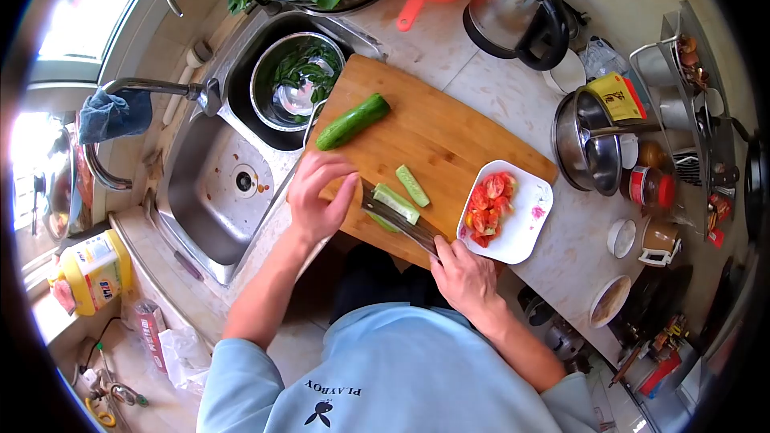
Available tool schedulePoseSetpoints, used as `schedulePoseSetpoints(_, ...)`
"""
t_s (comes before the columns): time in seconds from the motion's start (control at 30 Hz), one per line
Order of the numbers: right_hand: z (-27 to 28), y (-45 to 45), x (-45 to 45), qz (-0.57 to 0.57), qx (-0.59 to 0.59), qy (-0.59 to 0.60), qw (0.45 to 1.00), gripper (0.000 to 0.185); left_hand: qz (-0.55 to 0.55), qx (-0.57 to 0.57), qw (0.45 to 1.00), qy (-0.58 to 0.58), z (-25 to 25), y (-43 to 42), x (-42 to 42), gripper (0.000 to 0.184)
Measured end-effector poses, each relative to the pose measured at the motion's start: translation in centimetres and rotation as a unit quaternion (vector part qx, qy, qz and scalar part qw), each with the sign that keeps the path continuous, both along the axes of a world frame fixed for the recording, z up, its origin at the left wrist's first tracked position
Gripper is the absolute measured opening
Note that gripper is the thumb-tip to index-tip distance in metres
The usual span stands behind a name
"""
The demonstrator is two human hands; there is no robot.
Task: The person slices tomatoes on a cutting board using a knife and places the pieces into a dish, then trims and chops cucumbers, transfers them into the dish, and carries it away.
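So I'm watching this remotely and I'm looking down at a pale counter (473,84) wrapping around a double sink (199,184) on the left. A wooden board (473,140) is lying right beside the sink, and a kettle (507,12) is standing just beyond it. A steel bowl (258,84) is sitting in the far compartment with some greens (309,76) inside. A white plate (525,236) is resting at the board's right end

My left hand (321,192) is hovering around the board's left edge, fingers loosely apart, thumb near the blade tip, and I'm not seeing anything in it. My right hand (465,273) is closing firmly around the handle of the knife (401,223). Its blade is pointing left

A cucumber (353,122) is lying further up the board. Two cut pieces (397,202) are lying right by the blade, can't tell if it's touching them, and another is lying just past those. Tomato chunks (488,207) are piling up on the plate
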State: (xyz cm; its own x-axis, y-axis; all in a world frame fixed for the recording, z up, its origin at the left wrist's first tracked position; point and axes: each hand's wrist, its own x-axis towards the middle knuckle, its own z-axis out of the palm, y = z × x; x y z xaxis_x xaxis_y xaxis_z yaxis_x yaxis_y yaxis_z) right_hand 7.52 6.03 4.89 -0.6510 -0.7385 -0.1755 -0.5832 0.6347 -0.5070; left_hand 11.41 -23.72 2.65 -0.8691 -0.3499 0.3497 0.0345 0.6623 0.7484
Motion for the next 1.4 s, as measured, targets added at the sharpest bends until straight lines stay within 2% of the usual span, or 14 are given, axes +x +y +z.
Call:
schedulePoseSetpoints(0.1,-0.4,0.2,0.2,0.0,0.001,0.011,1.0,0.035,-0.301,0.019,0.945,-0.129,1.4,-1.0,-4.2,0.015)
schedulePoseSetpoints(0.2,-0.2,0.2,0.1,-0.007,0.013,0.022,1.0,0.034,-0.445,0.001,0.867,-0.224,-0.4,-0.2,-6.8,0.014)
schedulePoseSetpoints(0.5,1.9,2.2,1.0,0.018,-0.015,0.052,0.998,0.032,-0.536,-0.15,0.777,-0.293,-0.9,1.0,-11.2,0.019)
schedulePoseSetpoints(0.6,3.3,4.3,2.0,0.01,-0.044,0.03,0.999,0.033,-0.497,-0.098,0.838,-0.201,-0.3,0.4,-11.0,0.034)
schedulePoseSetpoints(0.63,3.7,5.3,2.6,0.0,-0.053,0.023,0.998,0.034,-0.498,-0.13,0.805,-0.294,0.1,0.0,-11.0,0.062)
schedulePoseSetpoints(0.73,4.6,8.6,4.6,-0.049,-0.068,-0.022,0.996,0.039,-0.533,-0.221,0.798,-0.174,-2.0,-1.4,-9.2,0.082)
schedulePoseSetpoints(0.77,4.5,9.6,5.4,-0.074,-0.073,-0.037,0.994,0.039,-0.557,-0.204,0.777,-0.211,-2.2,-1.3,-8.7,0.094)
schedulePoseSetpoints(0.87,4.4,10.0,6.5,-0.167,-0.106,-0.102,0.975,0.037,-0.607,-0.294,0.723,-0.149,-4.4,0.1,-7.1,0.094)
schedulePoseSetpoints(0.93,3.4,9.0,6.6,-0.229,-0.152,-0.135,0.952,0.034,-0.556,-0.282,0.772,-0.126,-5.1,0.7,-6.2,0.089)
schedulePoseSetpoints(1.03,2.9,5.9,5.2,-0.237,-0.168,-0.169,0.942,0.035,-0.429,-0.272,0.857,-0.086,-7.7,1.6,-3.6,0.081)
schedulePoseSetpoints(1.13,0.6,3.4,4.5,-0.23,-0.166,-0.161,0.945,0.041,-0.307,-0.242,0.907,-0.155,-7.3,4.9,-0.3,0.082)
schedulePoseSetpoints(1.27,-1.4,1.3,4.9,-0.248,-0.156,-0.152,0.944,0.047,-0.232,-0.129,0.954,-0.14,-5.6,5.8,1.4,0.096)
schedulePoseSetpoints(1.3,-1.6,1.1,5.1,-0.25,-0.153,-0.155,0.943,0.047,-0.238,-0.135,0.95,-0.148,-5.7,5.2,1.5,0.102)
schedulePoseSetpoints(1.4,-2.5,0.7,5.8,-0.243,-0.164,-0.17,0.941,0.048,-0.28,-0.153,0.936,-0.149,-6.1,3.2,1.5,0.097)
